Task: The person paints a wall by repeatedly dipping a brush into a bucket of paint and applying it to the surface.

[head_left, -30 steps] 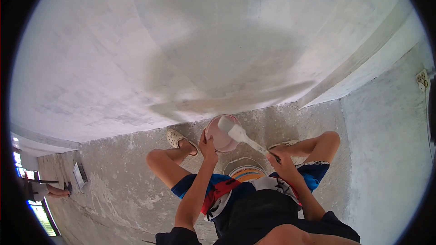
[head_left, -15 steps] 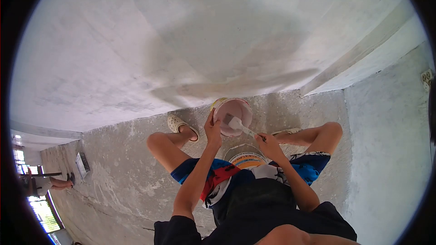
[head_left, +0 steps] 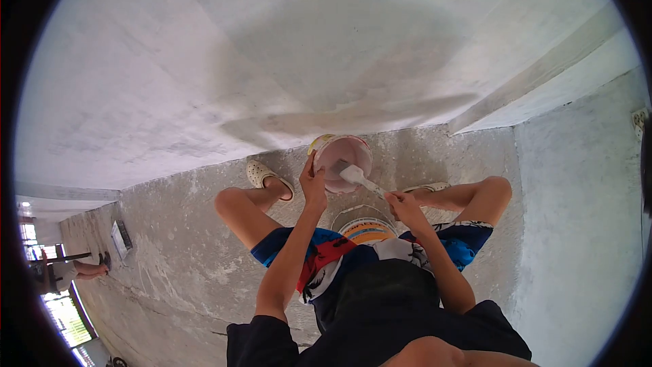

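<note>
My left hand (head_left: pixel 314 183) grips the near left side of a small tilted paint bucket (head_left: pixel 365 149), its pale pinkish inside facing me. In my right hand (head_left: pixel 406 208) is the handle of a paintbrush (head_left: pixel 352 175) with a wide white head. The brush reaches over the near rim, and its dark bristles lie inside the bucket against the pale inner wall. Between my knees, just below, stands a larger bucket (head_left: pixel 370 230) with an orange and white label and a wire handle. My shorts and shirt partly hide it.
A pale, patchy wall (head_left: pixel 339 47) rises right in front, meeting another wall (head_left: pixel 577 217) on the right. The concrete floor (head_left: pixel 176 245) is rough. At far left lie a flat tray-like object (head_left: pixel 121 238) and a person's legs (head_left: pixel 88 269). An outlet (head_left: pixel 639 121) sits on the right wall.
The view has shifted slightly. The small bucket sits a little farther up and left in view, with the brush slightly farther right within it. Both hands keep their holds.
</note>
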`<control>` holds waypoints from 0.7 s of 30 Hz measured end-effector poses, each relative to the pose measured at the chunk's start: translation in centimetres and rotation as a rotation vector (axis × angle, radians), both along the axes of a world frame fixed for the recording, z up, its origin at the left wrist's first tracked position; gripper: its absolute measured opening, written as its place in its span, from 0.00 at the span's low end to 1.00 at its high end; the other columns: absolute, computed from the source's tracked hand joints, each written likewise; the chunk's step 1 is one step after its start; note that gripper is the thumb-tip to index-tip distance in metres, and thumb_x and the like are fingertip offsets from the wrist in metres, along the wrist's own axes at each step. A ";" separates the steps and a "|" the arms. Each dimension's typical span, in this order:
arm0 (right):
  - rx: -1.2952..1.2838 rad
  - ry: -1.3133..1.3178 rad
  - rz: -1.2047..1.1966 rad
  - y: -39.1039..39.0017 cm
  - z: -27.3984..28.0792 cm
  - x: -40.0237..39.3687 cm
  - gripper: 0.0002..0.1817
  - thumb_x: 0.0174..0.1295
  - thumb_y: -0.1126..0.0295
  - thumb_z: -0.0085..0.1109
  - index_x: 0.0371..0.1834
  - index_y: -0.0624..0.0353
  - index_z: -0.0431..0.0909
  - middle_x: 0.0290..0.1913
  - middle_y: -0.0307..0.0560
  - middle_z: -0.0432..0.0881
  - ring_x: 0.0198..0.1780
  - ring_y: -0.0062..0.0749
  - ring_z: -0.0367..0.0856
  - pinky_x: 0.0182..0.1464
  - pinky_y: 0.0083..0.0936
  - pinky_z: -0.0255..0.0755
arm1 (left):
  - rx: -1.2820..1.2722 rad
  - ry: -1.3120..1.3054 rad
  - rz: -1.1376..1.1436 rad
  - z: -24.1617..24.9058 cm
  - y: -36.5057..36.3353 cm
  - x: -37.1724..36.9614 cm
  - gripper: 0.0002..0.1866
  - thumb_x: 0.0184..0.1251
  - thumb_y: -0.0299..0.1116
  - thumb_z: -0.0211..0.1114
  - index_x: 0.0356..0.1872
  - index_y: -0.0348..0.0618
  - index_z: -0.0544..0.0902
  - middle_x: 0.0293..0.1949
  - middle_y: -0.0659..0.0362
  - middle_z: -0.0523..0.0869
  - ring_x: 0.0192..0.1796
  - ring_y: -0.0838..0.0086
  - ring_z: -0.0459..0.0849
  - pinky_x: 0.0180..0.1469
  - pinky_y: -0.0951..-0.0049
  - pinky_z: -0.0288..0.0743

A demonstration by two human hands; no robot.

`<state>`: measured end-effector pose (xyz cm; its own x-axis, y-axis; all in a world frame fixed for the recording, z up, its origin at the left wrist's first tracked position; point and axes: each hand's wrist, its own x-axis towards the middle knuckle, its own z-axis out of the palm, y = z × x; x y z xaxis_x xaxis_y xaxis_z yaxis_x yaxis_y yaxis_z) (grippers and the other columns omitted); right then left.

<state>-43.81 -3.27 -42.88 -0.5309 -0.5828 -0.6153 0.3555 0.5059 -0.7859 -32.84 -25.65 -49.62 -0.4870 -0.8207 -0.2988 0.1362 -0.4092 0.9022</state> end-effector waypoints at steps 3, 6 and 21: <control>-0.030 -0.017 0.009 -1.0 -1.2 0.3 0.19 0.70 0.57 0.53 0.33 0.64 0.78 0.19 0.30 0.66 0.21 0.14 0.60 0.24 0.21 0.54 | 0.038 -0.028 -0.004 1.0 0.3 0.0 0.30 0.62 0.12 0.52 0.69 0.38 0.70 0.67 0.54 0.73 0.66 0.71 0.71 0.66 0.75 0.62; -0.019 -0.039 0.013 -1.3 -1.1 0.4 0.19 0.70 0.57 0.53 0.33 0.65 0.78 0.19 0.31 0.67 0.21 0.14 0.61 0.24 0.21 0.54 | 0.030 -0.048 -0.016 1.0 0.1 0.0 0.31 0.61 0.12 0.52 0.69 0.38 0.70 0.67 0.53 0.72 0.67 0.70 0.71 0.66 0.74 0.62; 0.021 0.069 0.019 3.3 3.4 -0.1 0.19 0.70 0.55 0.56 0.42 0.64 0.82 0.18 0.27 0.62 0.20 0.11 0.57 0.23 0.17 0.49 | 0.153 0.043 0.060 -0.8 -0.5 0.6 0.37 0.51 0.10 0.47 0.68 0.35 0.70 0.63 0.54 0.76 0.62 0.69 0.75 0.61 0.75 0.68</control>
<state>-43.88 -0.02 -39.49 -0.5614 -0.5805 -0.5898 0.2913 0.5284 -0.7974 -32.22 -26.16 -50.43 -0.4533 -0.7954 -0.4023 0.2015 -0.5311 0.8230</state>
